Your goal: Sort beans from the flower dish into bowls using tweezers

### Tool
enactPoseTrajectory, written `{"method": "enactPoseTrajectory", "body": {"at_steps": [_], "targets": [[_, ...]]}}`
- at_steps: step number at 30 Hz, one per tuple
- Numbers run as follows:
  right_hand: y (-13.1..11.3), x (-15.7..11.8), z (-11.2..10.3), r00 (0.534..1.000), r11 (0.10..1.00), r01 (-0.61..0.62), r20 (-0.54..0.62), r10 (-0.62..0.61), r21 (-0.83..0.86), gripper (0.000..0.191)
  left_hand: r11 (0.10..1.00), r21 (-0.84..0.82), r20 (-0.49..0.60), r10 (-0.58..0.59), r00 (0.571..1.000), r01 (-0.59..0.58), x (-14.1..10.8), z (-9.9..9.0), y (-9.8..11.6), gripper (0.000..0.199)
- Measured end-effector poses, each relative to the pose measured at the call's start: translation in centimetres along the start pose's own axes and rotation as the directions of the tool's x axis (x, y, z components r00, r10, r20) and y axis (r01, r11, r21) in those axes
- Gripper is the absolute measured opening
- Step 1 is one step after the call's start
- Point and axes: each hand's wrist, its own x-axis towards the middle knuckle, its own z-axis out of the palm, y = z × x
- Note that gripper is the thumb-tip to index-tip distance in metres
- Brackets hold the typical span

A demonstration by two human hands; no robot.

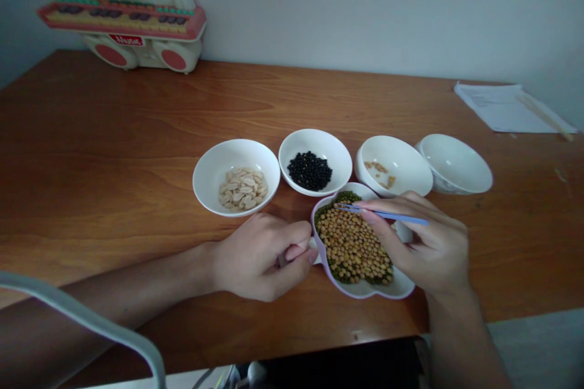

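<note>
Two grips: left hand (267,258) clasps lilac-rimmed, petal-shaped dish (404,282) by white handle (315,251), nine o'clock; right hand (429,246) pinches slim blue tweezers (404,217); light squeeze suits tan beans (353,240).

I've got a brown wood-grain desk (114,115) in front of me, toy keyboard (125,19) standing at its back. Plain pale wall (342,18) behind the toy. Papers (495,106) well right of it, by the wall. Pale floor (542,343) nearer me, right of the toy. Light dim, soft.
</note>
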Motion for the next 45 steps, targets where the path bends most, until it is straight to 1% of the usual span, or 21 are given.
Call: {"method": "enactPoseTrajectory", "body": {"at_steps": [3, 5, 8, 9, 11, 14, 15, 17, 18, 20, 23, 24, 26, 32, 45], "targets": [[0.1, -0.1, 0.0, 1.000, 1.000, 0.013, -0.011, -0.013, -0.005, 0.036, 1.000, 0.002, -0.006, 0.005, 1.000, -0.005, 0.0, 0.1, -0.1, 0.030], [0.1, -0.3, 0.0, 0.998, 0.998, 0.049, -0.045, -0.050, -0.027, 0.038, 1.000, 0.006, -0.010, 0.014, 1.000, -0.014, -0.1, 0.1, -0.2, 0.029], [0.2, -0.7, -0.3, 0.977, 0.986, 0.121, -0.165, -0.138, -0.111, 0.041, 1.000, 0.013, -0.001, 0.002, 1.000, -0.002, -0.1, 0.1, -0.2, 0.029], [0.3, -0.8, -0.4, 0.964, 0.980, 0.121, -0.215, -0.154, -0.161, 0.041, 1.000, 0.013, 0.000, 0.000, 1.000, 0.000, -0.1, 0.1, -0.2, 0.029], [0.6, -1.1, -0.6, 0.935, 0.963, 0.053, -0.325, -0.140, -0.263, 0.039, 1.000, 0.011, -0.001, 0.001, 1.000, -0.001, 0.0, 0.1, -0.2, 0.029], [1.1, -1.3, -0.5, 0.862, 0.938, -0.136, -0.505, -0.046, -0.318, 0.028, 1.000, 0.011, 0.003, 0.002, 1.000, -0.002, 0.0, 0.1, -0.1, 0.030], [1.2, -1.3, -0.4, 0.840, 0.931, -0.187, -0.542, -0.014, -0.313, 0.025, 1.000, 0.012, 0.004, 0.003, 1.000, -0.003, 0.0, 0.1, -0.1, 0.030], [1.3, -1.2, -0.2, 0.826, 0.925, -0.240, -0.563, 0.035, -0.295, 0.021, 1.000, 0.010, 0.003, 0.002, 1.000, -0.002, 0.0, 0.1, -0.1, 0.030], [1.2, -1.1, -0.1, 0.831, 0.932, -0.232, -0.554, 0.042, -0.277, 0.021, 1.000, 0.007, 0.004, 0.003, 1.000, -0.003, 0.0, 0.0, -0.1, 0.030], [0.9, -0.8, 0.0, 0.865, 0.962, -0.146, -0.502, 0.011, -0.230, 0.024, 1.000, 0.005, 0.006, 0.001, 1.000, -0.001, 0.0, 0.0, 0.0, 0.030], [0.4, -0.3, 0.1, 0.938, 0.983, -0.006, -0.341, -0.058, -0.186, 0.027, 1.000, 0.016, 0.006, 0.002, 1.000, -0.003, 0.0, 0.0, 0.0, 0.030], [0.3, -0.2, 0.1, 0.958, 0.984, 0.011, -0.280, -0.061, -0.178, 0.027, 1.000, 0.019, 0.007, 0.002, 1.000, -0.002, 0.0, 0.0, 0.1, 0.030], [0.1, -0.2, 0.1, 0.980, 0.987, 0.003, -0.195, -0.034, -0.158, 0.027, 1.000, 0.012, 0.008, 0.001, 1.000, -0.001, 0.0, 0.0, 0.0, 0.030], [0.3, -0.5, 0.1, 0.995, 0.995, -0.031, -0.102, 0.021, -0.096, 0.025, 1.000, 0.014, -0.001, 0.006, 1.000, -0.006, 0.0, 0.1, -0.1, 0.029], [0.5, -0.4, 0.1, 0.999, 0.997, -0.038, -0.029, 0.036, -0.065, 0.026, 1.000, 0.013, 0.002, 0.003, 1.000, -0.003, 0.0, 0.0, 0.0, 0.030]]}}
